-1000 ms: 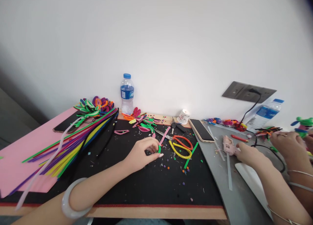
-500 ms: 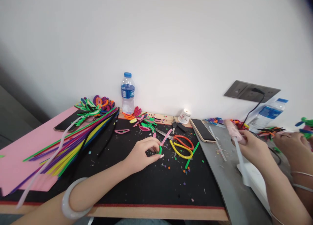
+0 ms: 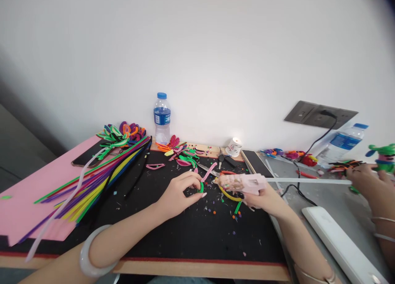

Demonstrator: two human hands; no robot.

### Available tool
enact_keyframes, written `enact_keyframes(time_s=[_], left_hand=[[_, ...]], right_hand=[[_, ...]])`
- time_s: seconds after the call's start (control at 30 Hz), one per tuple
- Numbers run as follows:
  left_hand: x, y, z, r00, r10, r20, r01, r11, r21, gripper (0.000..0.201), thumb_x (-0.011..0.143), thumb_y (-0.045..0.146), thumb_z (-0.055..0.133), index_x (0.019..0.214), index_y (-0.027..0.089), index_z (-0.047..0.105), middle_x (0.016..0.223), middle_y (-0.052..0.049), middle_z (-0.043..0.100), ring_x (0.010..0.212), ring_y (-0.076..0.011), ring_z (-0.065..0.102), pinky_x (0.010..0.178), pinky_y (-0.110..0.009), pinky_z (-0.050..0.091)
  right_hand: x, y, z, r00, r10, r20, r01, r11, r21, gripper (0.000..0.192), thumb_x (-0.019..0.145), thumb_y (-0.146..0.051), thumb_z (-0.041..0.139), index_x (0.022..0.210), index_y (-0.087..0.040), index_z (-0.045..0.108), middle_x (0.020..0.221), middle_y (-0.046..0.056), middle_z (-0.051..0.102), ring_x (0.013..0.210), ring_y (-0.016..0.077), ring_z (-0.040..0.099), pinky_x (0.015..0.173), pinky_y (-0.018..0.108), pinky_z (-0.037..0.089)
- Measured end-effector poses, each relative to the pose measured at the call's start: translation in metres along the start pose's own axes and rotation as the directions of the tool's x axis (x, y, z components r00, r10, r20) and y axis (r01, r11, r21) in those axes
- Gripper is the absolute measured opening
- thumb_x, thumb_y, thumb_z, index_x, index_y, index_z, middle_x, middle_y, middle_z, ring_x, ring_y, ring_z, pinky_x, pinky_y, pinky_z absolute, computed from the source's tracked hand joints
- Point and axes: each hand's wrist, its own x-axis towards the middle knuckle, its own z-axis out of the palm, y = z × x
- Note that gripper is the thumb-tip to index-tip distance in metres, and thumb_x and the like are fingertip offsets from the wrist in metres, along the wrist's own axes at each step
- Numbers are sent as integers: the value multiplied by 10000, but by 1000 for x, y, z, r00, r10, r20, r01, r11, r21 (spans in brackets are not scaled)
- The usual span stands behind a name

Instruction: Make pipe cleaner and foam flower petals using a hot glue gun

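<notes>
Scissors (image 3: 230, 184) under glue gun (image 3: 243, 183), pipe cleaners (image 3: 101, 173), bottle (image 3: 162, 117) behind.

Left hand (image 3: 180, 193) low, fingertips pinched; right hand (image 3: 265, 197) gripping, arm extended inward.

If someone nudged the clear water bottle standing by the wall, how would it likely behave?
The water bottle stands upright, tall and narrow, so it would probably tip rather than slide. It looks partly full, so moderately light. Once down, its round body would likely roll.
</notes>
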Motion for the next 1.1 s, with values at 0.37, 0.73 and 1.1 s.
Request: enact_keyframes(time_s=[0.37,0.73,1.1], left_hand=[[-1,0,2,999,22,44,-21,999,-24,70,767,192,612,737,175,551,943,-73,621,876,-165,592,814,-295,460],[-1,2,1,998,31,63,-29,999,-33,72,773,193,609,737,175,550,946,-75,624,883,-169,592,822,-302,458],[1,2,1,998,39,59,-37,999,-22,77,767,187,618,733,173,549,950,-74,621,884,-163,594,825,-287,457]], right_hand=[[5,18,24,1000,15,-11,-13,988,154,385,655,-300,682,1001,-147,609,512,-55,450,434,64,323,377,173,289],[4,18,27,999,47,9,-48,984,172,398,651,-290,687,1014,-149,600,503,-65,437,422,63,310,382,181,298],[5,21,27,1000,17,17,-20,991,134,327,686,-281,653,985,-158,607,515,-64,415,439,61,295,393,171,271]])
